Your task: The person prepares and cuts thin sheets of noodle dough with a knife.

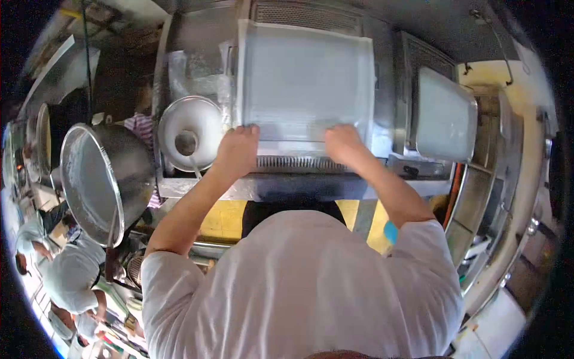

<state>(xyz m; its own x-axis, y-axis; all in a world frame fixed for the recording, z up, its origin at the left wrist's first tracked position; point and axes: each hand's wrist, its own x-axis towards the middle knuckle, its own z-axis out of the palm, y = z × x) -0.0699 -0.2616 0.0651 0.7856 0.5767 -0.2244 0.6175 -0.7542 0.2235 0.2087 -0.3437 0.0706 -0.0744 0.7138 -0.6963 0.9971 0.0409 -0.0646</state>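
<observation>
A wide pale white cloth-like sheet (308, 78) lies over the metal counter unit in front of me, smooth and nearly rectangular. My left hand (240, 148) is closed at its near left corner, with the fingers curled over the edge. At the near edge farther right, my right hand (344, 143) is closed in the same way, slightly blurred. What lies under my fingers is partly hidden. Left of my left hand stands a metal bowl (206, 134) of white liquid, with a ladle (186, 142) resting in it.
A large metal pot (128, 164) with white residue stands at the left. To the right, a pale rectangular tray (445, 116) sits on the metal surface. A slotted grate (299, 163) runs along the counter's front. Several people in white shirts (72, 272) are at lower left.
</observation>
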